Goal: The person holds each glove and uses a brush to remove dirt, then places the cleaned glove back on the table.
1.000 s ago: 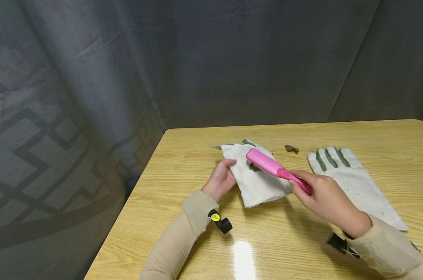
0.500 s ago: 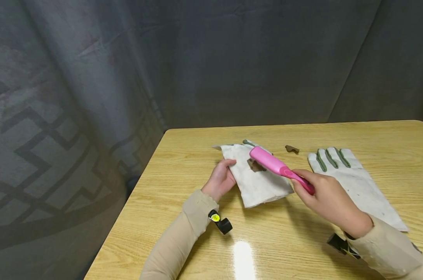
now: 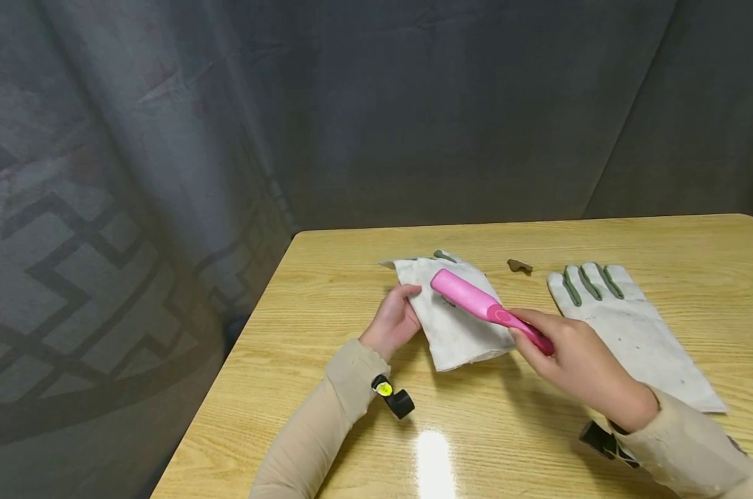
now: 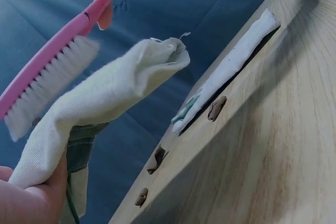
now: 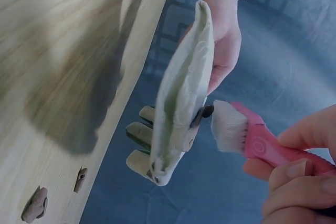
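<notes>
My left hand (image 3: 393, 320) pinches a white work glove (image 3: 457, 343) with green trim by its side, thumb on top, and holds it tilted above the table. In my right hand (image 3: 585, 367) is the handle of a pink brush (image 3: 465, 294) with white bristles (image 4: 55, 80). The brush hangs over the glove's upper face. By the right wrist view, a dark brown clump (image 5: 203, 113) clings to the glove close to the bristle tips; whether they touch I cannot tell. From the head the brush hides most of that clump.
A second white glove (image 3: 644, 346) with green finger seams lies flat on the wooden table (image 3: 351, 249) at the right. Beyond the held glove lies a brown fragment (image 3: 519, 266). More brown bits (image 4: 156, 160) show on the table in the left wrist view. A dark curtain (image 3: 451, 125) hangs behind.
The brush first shifted slightly right, baring the brown clump on the glove, then came left and down over it again. The left hand and glove have hardly moved.
</notes>
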Demonstrator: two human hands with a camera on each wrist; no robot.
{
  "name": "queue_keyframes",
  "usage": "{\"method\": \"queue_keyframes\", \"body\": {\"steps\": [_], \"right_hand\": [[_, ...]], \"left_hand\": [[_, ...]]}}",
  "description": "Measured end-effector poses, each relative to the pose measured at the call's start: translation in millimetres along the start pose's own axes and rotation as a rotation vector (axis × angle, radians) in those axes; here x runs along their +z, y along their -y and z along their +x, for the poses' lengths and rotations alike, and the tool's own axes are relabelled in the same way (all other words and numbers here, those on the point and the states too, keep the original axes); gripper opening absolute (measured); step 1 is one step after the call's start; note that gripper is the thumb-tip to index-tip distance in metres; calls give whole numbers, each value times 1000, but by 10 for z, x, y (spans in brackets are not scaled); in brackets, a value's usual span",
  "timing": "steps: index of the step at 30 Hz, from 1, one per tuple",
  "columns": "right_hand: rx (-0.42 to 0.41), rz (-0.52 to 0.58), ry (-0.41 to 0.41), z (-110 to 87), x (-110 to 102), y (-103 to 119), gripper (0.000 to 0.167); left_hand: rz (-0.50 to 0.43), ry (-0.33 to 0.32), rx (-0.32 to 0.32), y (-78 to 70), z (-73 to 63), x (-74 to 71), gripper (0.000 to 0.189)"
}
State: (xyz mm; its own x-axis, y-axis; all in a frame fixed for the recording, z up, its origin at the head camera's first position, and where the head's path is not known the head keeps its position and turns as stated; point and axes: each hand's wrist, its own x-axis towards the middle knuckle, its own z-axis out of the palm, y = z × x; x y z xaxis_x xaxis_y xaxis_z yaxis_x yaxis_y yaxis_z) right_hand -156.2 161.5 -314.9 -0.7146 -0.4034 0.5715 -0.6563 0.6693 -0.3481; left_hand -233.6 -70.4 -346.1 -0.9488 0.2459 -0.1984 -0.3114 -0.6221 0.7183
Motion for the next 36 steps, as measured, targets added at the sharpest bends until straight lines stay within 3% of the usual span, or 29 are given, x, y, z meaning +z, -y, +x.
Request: {"method": "queue_keyframes", "body": {"steps": [24,30,36], "right_hand": [[67,-84,4,-4,-23,-71,22],[62,-87,7,3,-17,-95,21],[38,-60,-39,24,-27,-76,22]], "left_hand": [[-1,-19,7,-8,12,-19,55],[2,-37,-2,-5,22,-36,55],[6,-30,-6,-9,19,-23,55]]}}
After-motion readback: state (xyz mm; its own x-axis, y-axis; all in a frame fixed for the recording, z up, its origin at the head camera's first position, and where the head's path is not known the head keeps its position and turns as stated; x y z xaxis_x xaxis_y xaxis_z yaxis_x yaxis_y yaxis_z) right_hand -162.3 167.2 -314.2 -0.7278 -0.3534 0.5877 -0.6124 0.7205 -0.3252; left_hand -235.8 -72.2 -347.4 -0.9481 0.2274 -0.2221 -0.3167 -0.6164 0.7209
